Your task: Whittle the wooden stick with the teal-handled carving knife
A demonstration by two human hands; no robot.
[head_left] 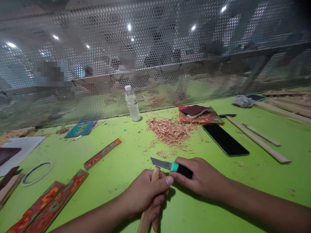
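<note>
My left hand is wrapped round a pale wooden stick, whose upper end pokes out above the fist. In my right hand is a utility knife with a black and teal handle. Its grey blade points left and lies across the tip of the stick; whether it touches the wood I cannot tell. The left thumb is close to the knife's teal collar. Beyond both hands a heap of curled wood shavings spreads over the green table.
A phone and wooden rods lie right. Behind the shavings are sandpaper and a water bottle. Painted wood strips and a tape ring occupy the left. A perforated metal screen bounds the back.
</note>
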